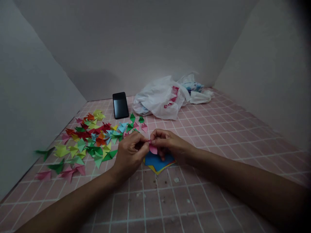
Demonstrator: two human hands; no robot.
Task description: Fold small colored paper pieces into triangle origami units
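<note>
Closely, left hand (130, 155) and right hand (170, 144) pinch pink paper (153, 149).

Pink paper piece (153, 149) at center; blue-and-yellow paper sheets (157, 162) just below; red, green, yellow, pink and pale-blue paper triangles (89, 139) toward ten o'clock; white plastic bag (160, 98), red print, near twelve o'clock; pink tiled counter (155, 200), white grid lines.
</note>
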